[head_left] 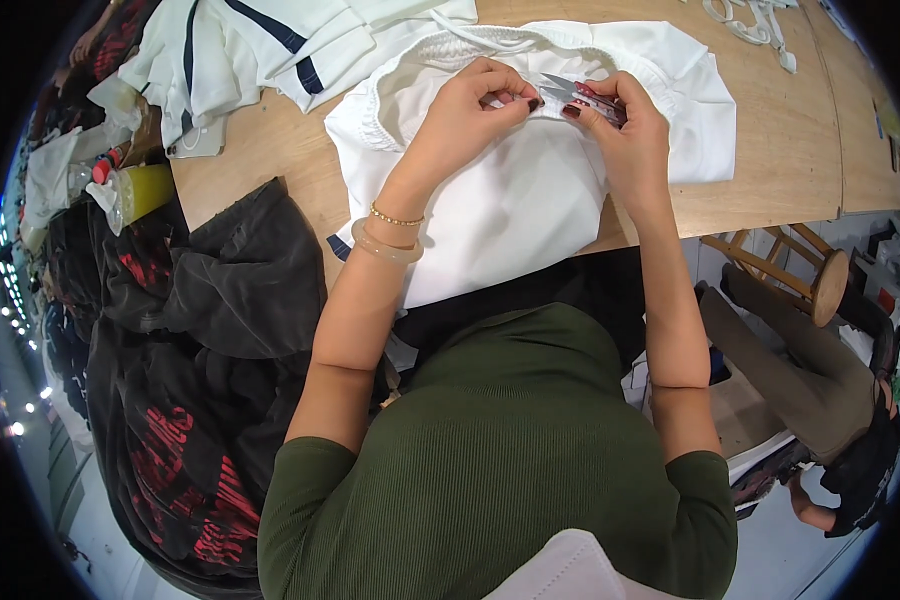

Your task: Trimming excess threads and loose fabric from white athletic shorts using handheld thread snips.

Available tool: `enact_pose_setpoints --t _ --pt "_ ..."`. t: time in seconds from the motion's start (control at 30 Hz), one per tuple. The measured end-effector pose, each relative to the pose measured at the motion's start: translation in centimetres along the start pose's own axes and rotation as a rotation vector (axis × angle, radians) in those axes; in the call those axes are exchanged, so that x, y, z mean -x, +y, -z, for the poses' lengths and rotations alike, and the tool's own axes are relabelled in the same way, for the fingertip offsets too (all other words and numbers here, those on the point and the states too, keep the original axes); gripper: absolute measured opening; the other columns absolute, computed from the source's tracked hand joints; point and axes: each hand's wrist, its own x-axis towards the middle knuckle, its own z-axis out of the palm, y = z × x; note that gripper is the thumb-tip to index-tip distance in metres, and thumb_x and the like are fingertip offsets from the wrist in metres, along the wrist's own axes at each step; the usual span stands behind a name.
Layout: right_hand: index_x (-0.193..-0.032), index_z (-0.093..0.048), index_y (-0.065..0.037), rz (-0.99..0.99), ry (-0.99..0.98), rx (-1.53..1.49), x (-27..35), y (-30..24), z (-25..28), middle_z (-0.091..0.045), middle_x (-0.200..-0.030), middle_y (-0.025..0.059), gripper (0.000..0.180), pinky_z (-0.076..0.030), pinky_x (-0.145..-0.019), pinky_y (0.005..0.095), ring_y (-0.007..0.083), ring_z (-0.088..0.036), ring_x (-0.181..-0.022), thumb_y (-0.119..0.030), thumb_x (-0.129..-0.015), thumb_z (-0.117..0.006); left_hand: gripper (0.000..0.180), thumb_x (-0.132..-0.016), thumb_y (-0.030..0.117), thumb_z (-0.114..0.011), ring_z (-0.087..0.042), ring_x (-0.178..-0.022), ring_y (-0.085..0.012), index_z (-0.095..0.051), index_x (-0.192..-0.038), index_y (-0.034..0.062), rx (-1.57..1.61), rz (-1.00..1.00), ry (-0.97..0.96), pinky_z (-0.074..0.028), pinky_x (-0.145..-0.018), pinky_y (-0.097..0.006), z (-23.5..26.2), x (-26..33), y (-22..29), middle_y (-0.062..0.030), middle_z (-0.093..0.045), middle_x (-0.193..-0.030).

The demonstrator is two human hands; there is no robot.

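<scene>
A white garment [510, 210] with a gathered elastic waistband lies over the near edge of the wooden table, its waist opening facing up. My left hand [482, 100] pinches at the front edge of that waistband, fingers closed; any thread there is too small to make out. In my right hand [625, 125] is a pair of small thread snips [568, 88], blades pointing left toward my left fingertips. The blade tips sit just above the waistband, close to the left fingers. A white drawcord [480, 38] shows at the far side of the waist.
More white garments with navy stripes [300, 45] lie at the back left, beside a phone [198, 140]. A cup of yellow drink [142, 192] stands left. Dark clothing [240, 270] hangs at the table's left. At right are a wooden stool [828, 285] and another person [830, 400].
</scene>
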Motion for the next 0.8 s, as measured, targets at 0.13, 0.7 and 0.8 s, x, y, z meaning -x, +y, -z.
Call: enact_pose_setpoints --t 0.13,0.7,0.8 --pt "-0.086 -0.055 0.000 0.086 0.016 0.092 0.0 -0.2 1.2 -0.060 -0.082 0.0087 0.020 -0.046 -0.072 0.0298 0.0201 -0.057 -0.076 -0.008 -0.076 -0.070 0.012 -0.085 0.008 -0.060 -0.053 -0.071 -0.0091 -0.064 -0.089 -0.0033 0.054 0.001 0.049 -0.045 -0.066 -0.022 -0.1 -0.4 -0.5 -0.0034 -0.056 -0.089" --pt "-0.083 -0.060 -0.007 0.329 -0.109 0.612 0.3 -3.9 1.4 -0.058 -0.078 0.0017 0.014 -0.046 -0.064 0.0339 0.0212 -0.056 -0.079 -0.016 -0.077 -0.068 0.011 -0.091 0.007 -0.054 -0.052 -0.071 -0.0062 -0.059 -0.097 -0.0011 0.073 0.069 0.016 -0.046 -0.067 -0.020 0.0 -0.5 -0.2 0.0003 -0.058 -0.083" --pt "-0.083 -0.060 -0.007 0.340 -0.118 0.619 0.2 -4.0 1.3 -0.058 -0.078 0.0015 0.014 -0.047 -0.063 0.0341 0.0211 -0.057 -0.078 -0.016 -0.077 -0.068 0.015 -0.088 0.009 -0.059 -0.054 -0.064 -0.0098 -0.060 -0.091 -0.0056 0.103 0.065 0.049 -0.044 -0.060 -0.024 -0.1 -0.5 -0.2 -0.0044 -0.058 -0.081"
